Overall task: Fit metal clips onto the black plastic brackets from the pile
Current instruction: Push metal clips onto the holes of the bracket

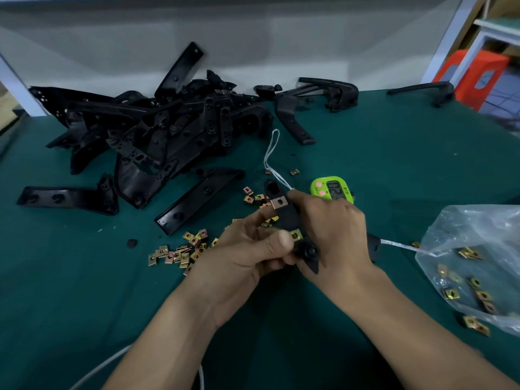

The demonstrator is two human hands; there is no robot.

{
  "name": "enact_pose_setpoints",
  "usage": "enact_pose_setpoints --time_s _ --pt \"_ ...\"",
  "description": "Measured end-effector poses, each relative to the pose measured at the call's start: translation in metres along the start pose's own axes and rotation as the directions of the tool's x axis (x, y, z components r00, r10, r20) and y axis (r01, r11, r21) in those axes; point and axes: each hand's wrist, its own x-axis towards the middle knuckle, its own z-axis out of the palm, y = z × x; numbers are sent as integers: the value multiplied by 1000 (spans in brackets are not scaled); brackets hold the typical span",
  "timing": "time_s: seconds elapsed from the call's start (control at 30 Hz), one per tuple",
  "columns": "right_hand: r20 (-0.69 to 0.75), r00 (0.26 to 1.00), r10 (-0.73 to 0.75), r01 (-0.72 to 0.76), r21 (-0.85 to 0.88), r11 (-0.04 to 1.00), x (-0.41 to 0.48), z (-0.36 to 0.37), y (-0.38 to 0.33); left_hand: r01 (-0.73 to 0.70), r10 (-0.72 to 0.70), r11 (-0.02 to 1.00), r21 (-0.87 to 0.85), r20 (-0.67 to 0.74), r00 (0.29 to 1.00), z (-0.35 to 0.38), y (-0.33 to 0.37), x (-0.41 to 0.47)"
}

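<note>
Both hands hold one black plastic bracket (289, 216) above the green table (394, 153), near its front middle. The bracket runs lengthwise away from the person, with its slotted end farthest away.

The left hand (247, 251) grips the bracket from the left. Its fingers are curled, and its thumb lies across the lower part of the bracket. One fingertip reaches up to the upper clip (279, 202), which is seated on the bracket edge. The lower clip (296, 235) sits on the bracket just beside the thumb tip.

The right hand (334, 229) grips the bracket from the right, back of the hand upward, fingers curled round the part.

The pile of brackets (168, 128) lies at the far left of the table, well apart from the hands. Loose clips (180, 253) are scattered on the table just left of the left hand. A clear plastic bag (478, 249) holding more clips lies at the right edge. A green timer (332, 189) rests just beyond the right hand, with a white cord (271, 153) looped near it.
</note>
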Motion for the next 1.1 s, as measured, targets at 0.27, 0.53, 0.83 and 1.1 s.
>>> enact_pose_setpoints --time_s 0.27,0.53,0.83,1.1 --pt "5 990 -141 139 100 985 -9 -6 -1 -178 175 981 82 45 984 7 -4 -1" --pt "63 977 -204 203 19 979 1 -10 10 -375 482 714 591 -27 876 -11 9 -1" --pt "238 934 -266 295 -97 951 6 9 16 -351 245 644 680 251 936 -20 16 -3" --pt "246 920 -305 339 -105 935 11 8 16 -349 287 540 766 223 932 -14 14 -6"
